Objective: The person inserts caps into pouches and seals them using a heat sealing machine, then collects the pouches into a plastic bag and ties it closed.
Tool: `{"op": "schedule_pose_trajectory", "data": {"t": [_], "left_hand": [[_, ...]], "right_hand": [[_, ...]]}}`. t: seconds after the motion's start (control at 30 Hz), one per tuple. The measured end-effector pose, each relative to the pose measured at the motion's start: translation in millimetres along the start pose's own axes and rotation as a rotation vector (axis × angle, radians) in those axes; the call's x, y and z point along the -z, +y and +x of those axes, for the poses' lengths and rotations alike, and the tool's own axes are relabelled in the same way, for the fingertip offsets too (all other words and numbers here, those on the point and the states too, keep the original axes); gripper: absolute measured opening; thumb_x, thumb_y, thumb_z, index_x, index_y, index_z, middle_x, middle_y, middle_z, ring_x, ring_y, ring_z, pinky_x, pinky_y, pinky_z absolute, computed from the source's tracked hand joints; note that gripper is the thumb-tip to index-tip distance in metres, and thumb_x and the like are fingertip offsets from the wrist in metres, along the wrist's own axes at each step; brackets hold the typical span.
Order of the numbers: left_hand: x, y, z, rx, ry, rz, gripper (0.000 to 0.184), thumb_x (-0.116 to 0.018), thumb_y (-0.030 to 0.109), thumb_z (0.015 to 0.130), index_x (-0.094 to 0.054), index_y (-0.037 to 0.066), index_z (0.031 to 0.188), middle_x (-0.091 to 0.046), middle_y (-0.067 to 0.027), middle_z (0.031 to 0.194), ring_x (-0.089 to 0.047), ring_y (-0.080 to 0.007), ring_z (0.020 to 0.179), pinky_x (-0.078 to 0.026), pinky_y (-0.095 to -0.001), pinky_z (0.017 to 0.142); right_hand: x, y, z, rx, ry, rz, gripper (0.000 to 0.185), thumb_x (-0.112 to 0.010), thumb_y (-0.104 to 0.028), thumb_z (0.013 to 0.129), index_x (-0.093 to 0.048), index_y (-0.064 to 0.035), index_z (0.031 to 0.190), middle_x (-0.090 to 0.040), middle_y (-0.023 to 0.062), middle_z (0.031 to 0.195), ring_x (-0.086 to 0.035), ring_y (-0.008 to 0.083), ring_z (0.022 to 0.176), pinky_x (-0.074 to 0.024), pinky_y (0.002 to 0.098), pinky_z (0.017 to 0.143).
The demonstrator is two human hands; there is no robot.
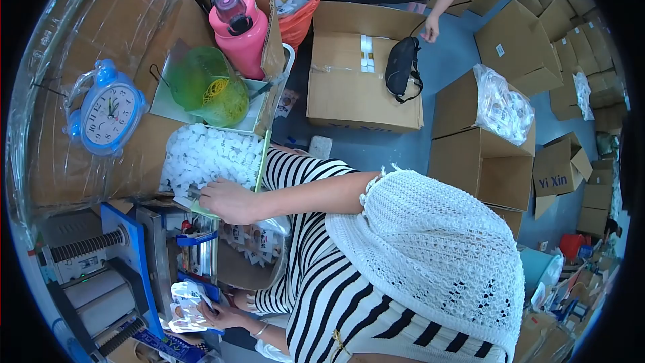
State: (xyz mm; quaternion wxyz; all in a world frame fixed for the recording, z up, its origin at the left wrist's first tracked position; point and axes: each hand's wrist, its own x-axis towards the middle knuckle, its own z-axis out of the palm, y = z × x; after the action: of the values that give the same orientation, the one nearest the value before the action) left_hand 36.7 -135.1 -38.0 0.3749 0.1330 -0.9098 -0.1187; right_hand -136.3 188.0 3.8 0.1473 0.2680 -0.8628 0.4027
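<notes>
Knit garment (437, 242); right hand (230, 202) palm-down at white pieces (209, 154), grip unclear; left hand (227, 316) gripping printed pouch (187, 308).

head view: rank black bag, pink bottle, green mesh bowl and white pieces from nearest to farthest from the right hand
From the right hand:
1. White pieces: right beside it
2. Green mesh bowl: past the pieces
3. Pink bottle: beyond the bowl
4. Black bag: at the cardboard box's right edge in the picture

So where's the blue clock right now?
In the head view, the blue clock is on the picture's left, against brown cardboard, up and left of the right hand by the little white pieces.
</notes>
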Motion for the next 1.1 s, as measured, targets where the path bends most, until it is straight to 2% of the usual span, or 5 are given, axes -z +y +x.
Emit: {"op": "schedule_pose_trajectory", "data": {"t": [0.7, 0.8, 0.83, 0.93, 1.1], "left_hand": [[-9.5, -9.2, -9.2, -0.016, 0.078, -0.03, 0.015, -0.061, 0.007, 0.089, -0.067, -0.003, 0.098, -0.067, -0.0141, 0.101, -0.063, -0.0256, 0.094, -0.049, -0.0355, 0.082], [-16.7, -4.3, -13.8, 0.168, 0.138, -0.275, 0.046, -0.069, 0.037, 0.084, -0.065, 0.009, 0.119, -0.067, -0.0161, 0.11, -0.065, -0.027, 0.097, -0.047, -0.0432, 0.088], [-18.1, 8.1, -8.7, 0.174, 0.155, -0.296, 0.046, -0.069, 0.037, 0.084, -0.065, 0.009, 0.119, -0.067, -0.0161, 0.11, -0.065, -0.027, 0.097, -0.047, -0.0432, 0.088], [10.0, 40.6, 2.2, 0.133, 0.108, 0.1, 0.026, -0.064, 0.028, 0.089, -0.069, 0.009, 0.106, -0.068, -0.0125, 0.103, -0.065, -0.0277, 0.094, -0.049, -0.0458, 0.079], [6.4, 13.5, -5.1, -0.015, 0.005, 0.529, 0.022, -0.064, 0.026, 0.087, -0.069, 0.009, 0.1, -0.069, -0.0093, 0.095, -0.065, -0.0283, 0.084, -0.049, -0.0457, 0.073]], "right_hand": [[-0.7, -5.5, 1.6, -0.014, -0.018, 0.017, 0.021, -0.058, -0.002, 0.072, -0.057, -0.001, 0.093, -0.054, 0.0131, 0.094, -0.054, 0.0294, 0.094, -0.0407, 0.04, 0.082], [-1.2, -8.8, -1.0, 0.002, -0.026, 0.024, 0.021, -0.058, -0.003, 0.073, -0.056, -0.0013, 0.094, -0.054, 0.0129, 0.096, -0.054, 0.0296, 0.094, -0.0405, 0.0403, 0.082], [1.1, -6.1, 1.3, 0.004, -0.03, 0.029, 0.022, -0.058, -0.003, 0.074, -0.055, -0.0014, 0.095, -0.054, 0.0128, 0.097, -0.054, 0.0297, 0.094, -0.0404, 0.0404, 0.082], [2.1, -6.7, 1.9, 0.007, -0.023, 0.021, 0.021, -0.059, -0.004, 0.076, -0.055, -0.0024, 0.096, -0.053, 0.0125, 0.099, -0.054, 0.0298, 0.094, -0.0403, 0.0407, 0.082], [1.4, -7.6, 1.2, -0.018, -0.006, 0.062, 0.017, -0.06, -0.008, 0.08, -0.055, -0.0044, 0.095, -0.053, 0.0117, 0.097, -0.054, 0.0299, 0.094, -0.0414, 0.0407, 0.081]]}}
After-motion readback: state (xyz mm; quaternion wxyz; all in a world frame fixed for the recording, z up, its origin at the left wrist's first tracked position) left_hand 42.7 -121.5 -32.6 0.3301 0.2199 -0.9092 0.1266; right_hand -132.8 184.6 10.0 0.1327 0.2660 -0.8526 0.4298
